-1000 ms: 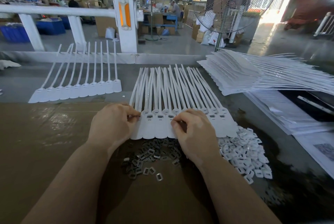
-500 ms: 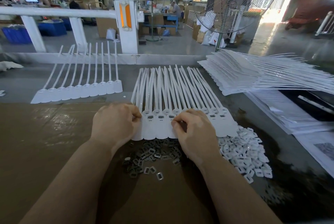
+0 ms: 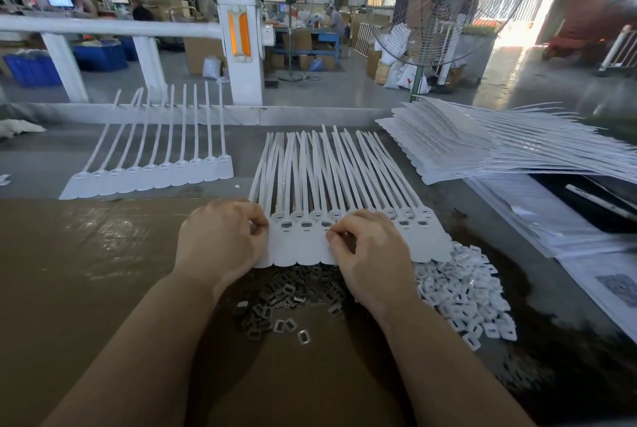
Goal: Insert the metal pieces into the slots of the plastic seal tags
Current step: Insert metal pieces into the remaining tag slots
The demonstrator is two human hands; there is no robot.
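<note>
Little has changed from the earlier frames — both hands stay at the near ends of the middle row of seal tags (image 3: 348, 220), and the view has only tipped slightly. The left hand (image 3: 220, 240) has edged a bit right, its curled fingers now tight against the leftmost tag head; the right hand (image 3: 368, 254) keeps its place on the fourth or fifth head. No brand, label or legible writing anywhere; a printed sheet (image 3: 617, 285) at the table's right edge is too blurred to read. Left hand: fingers bent under, thumb and forefinger pressed to the left edge of the row, seemingly pinching it, though the contact is partly hidden. Right hand: fingers curled, tips pinched together over a tag head beside its slot; whether a metal piece sits between them cannot be told. The tags lie fanned mid-table, heads overlapping toward the near side, straps pointing at the far edge. Three slots between the hands show dark. The metal pieces (image 3: 286, 306) sit in a loose heap on the brown cardboard (image 3: 69, 271), just below the tag heads, between the wrists — a few strays nearer the person. A pile of white plastic caps (image 3: 462, 292) lies right of the right wrist. A second row of tags (image 3: 151, 171) rests toward the far left, well apart; a tall stack of tags (image 3: 465, 147) lies at the far right.
</note>
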